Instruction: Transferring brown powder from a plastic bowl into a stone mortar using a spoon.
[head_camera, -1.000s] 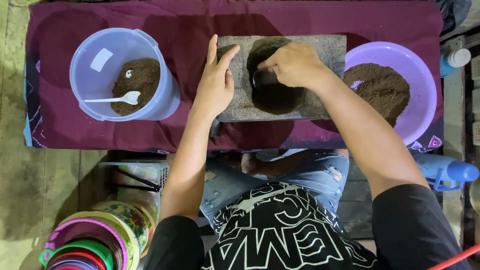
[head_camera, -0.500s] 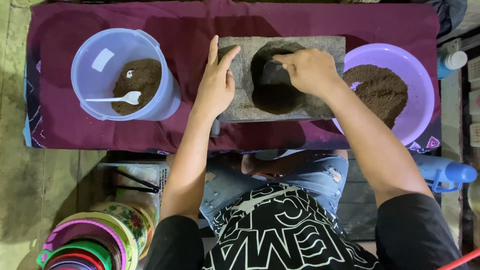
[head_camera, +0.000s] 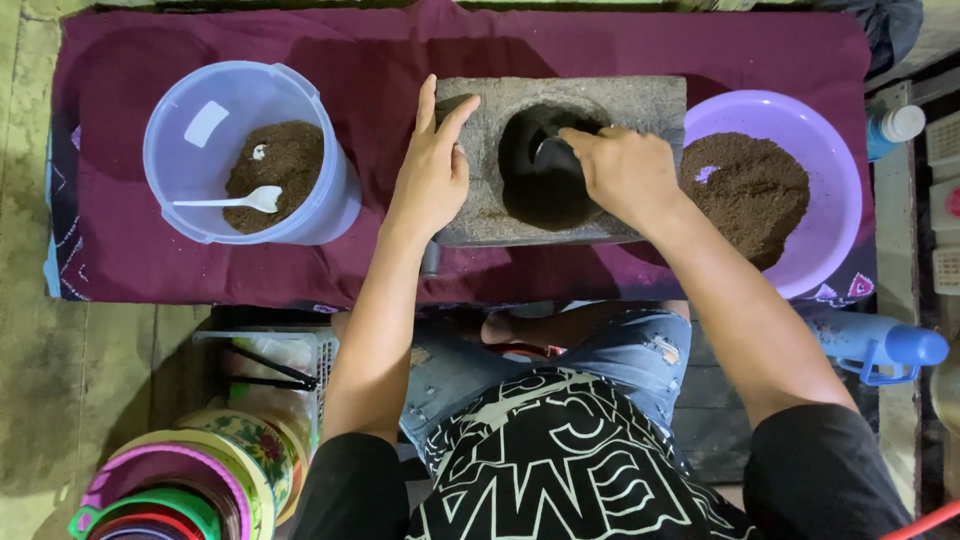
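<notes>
A grey stone mortar (head_camera: 640, 105) sits in the middle of a maroon cloth (head_camera: 380, 60), its round hollow dark with ground brown powder. My right hand (head_camera: 625, 170) is closed over a dark stone pestle (head_camera: 553, 152) inside the hollow. My left hand (head_camera: 432, 165) lies flat with fingers together on the mortar's left edge, holding it steady. Left of the mortar stands a clear plastic tub (head_camera: 200, 100) with brown powder and a white spoon (head_camera: 240, 200). To the right is a purple bowl (head_camera: 790, 115) heaped with brown powder.
A blue bottle (head_camera: 880, 345) lies at the right by my knee, and a white-capped bottle (head_camera: 895, 125) stands past the bowl. Stacked coloured containers (head_camera: 190, 470) and a white wire basket (head_camera: 270, 365) sit at the lower left on the wooden floor.
My right hand with the pestle has moved from the hollow's left side to its right and upper part. My left hand stays put on the mortar's edge.
</notes>
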